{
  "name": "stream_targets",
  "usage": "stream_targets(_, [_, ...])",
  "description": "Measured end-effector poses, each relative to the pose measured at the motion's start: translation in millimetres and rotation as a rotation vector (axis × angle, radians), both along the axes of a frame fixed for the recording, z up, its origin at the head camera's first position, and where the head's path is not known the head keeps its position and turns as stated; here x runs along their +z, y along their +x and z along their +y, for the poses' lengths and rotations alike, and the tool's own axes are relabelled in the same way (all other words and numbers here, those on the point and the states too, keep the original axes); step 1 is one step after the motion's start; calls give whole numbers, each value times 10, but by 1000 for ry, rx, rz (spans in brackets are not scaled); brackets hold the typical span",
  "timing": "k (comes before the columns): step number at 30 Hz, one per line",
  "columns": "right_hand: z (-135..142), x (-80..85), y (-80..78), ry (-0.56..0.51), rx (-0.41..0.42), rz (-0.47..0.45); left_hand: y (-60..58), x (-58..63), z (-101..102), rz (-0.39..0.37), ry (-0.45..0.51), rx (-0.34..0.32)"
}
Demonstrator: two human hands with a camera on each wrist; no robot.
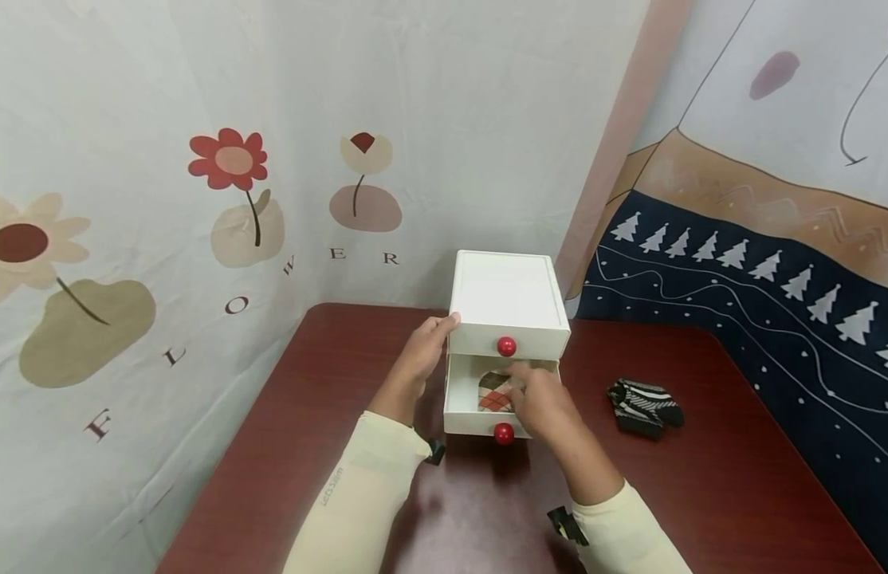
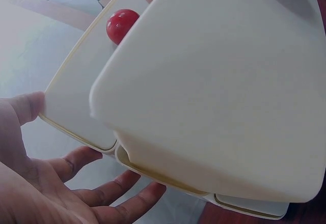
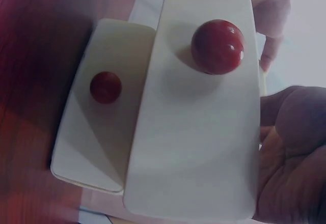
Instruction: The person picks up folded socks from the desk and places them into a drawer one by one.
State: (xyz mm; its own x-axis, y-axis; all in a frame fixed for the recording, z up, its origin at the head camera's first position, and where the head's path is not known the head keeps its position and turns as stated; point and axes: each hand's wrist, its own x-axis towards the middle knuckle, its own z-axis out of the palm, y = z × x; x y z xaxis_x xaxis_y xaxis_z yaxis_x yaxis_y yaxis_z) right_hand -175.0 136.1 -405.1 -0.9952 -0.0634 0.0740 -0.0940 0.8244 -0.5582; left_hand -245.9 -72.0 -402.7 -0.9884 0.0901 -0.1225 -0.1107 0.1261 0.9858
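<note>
A small white drawer cabinet (image 1: 510, 288) with red knobs stands on the table. Its middle drawer (image 1: 465, 423) is pulled out, and a sock (image 1: 493, 392) with a red, beige and dark diamond pattern lies inside. My left hand (image 1: 420, 355) rests along the cabinet's left side. In the left wrist view its thumb touches the top drawer's front edge and the fingers (image 2: 114, 188) spread along the side. My right hand (image 1: 547, 400) reaches over the drawer front, index finger extended, thumb apart from it at the sock. The drawer front (image 3: 191, 132) hides part of that hand in the right wrist view.
A pair of black socks (image 1: 643, 406) with white and grey patterning lies on the dark red table (image 1: 709, 486), right of the cabinet. Behind the table hang a pale flower-printed curtain (image 1: 444, 119) and a navy tree-printed cloth (image 1: 702, 279). The bottom drawer (image 3: 91, 132) is shut.
</note>
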Motion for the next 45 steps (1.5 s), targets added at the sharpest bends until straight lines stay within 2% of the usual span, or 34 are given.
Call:
stream_targets(3, [19, 38, 49, 0, -31, 42, -2, 2, 0, 4, 2, 2])
stream_targets(6, [30, 39, 133, -18, -36, 154, -1, 6, -1, 2, 0, 1])
stream_targets(9, [35, -8, 235, -44, -29, 332, -6, 7, 4, 1, -2, -3])
stream_targets(15, [16, -208, 393, -73, -20, 756, -18, -1, 16, 3, 1, 2])
stream_targets(17, [-2, -274, 434, -112, -25, 850, -19, -4, 14, 0, 7, 5])
stream_targets(19, [-28, -337, 486, -161, -36, 885, -20, -5, 11, -1, 8, 4])
stream_targets(21, [-60, -393, 540, -203, -48, 872, -21, -6, 6, -4, 8, 2])
stream_targets(24, [-117, -458, 608, -210, -75, 795, -24, -1, -1, -1, 9, 4])
stream_targets(33, [-179, -551, 648, -134, -136, 634, -18, -2, -1, -7, 11, 3])
stream_targets(41, [-180, -550, 673, -17, -196, 424, -21, -12, 11, 3, 2, 0])
stream_targets(45, [-187, -544, 671, -3, -214, 385, -26, -18, 16, 4, -4, 3])
